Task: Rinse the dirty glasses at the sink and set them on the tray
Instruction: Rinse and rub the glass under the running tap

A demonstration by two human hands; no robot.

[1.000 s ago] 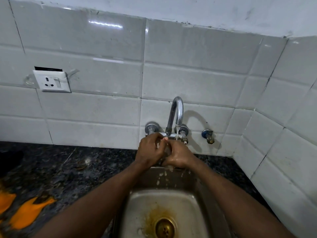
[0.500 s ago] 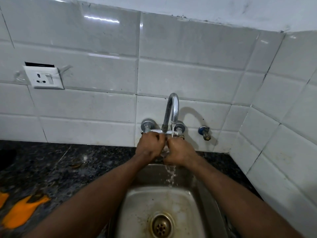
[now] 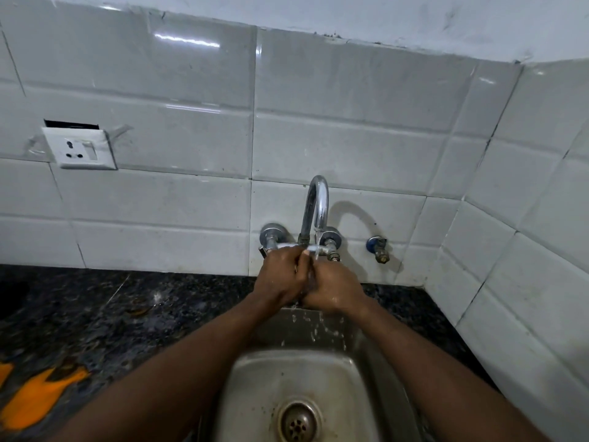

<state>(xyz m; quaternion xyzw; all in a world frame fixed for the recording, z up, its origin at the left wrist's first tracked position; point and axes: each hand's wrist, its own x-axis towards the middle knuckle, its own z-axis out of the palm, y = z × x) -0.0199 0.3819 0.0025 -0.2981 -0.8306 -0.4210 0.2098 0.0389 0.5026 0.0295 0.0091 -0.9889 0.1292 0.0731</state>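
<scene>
Fingers [image 3: 298, 266] of left hand [image 3: 280, 279] and right hand [image 3: 334, 288] curled together under faucet [image 3: 317, 212] stream, any held object hidden.

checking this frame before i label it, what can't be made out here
- Whether a glass is held: the left hand and right hand press together under the tap in the head view, covering anything in their grip.
- The tray and glasses: none in view.
- Orange shapes on the counter: cut off by the left edge, unidentifiable.
- The sink: its near part is cut off by the bottom edge, its sides covered by the forearms.
</scene>
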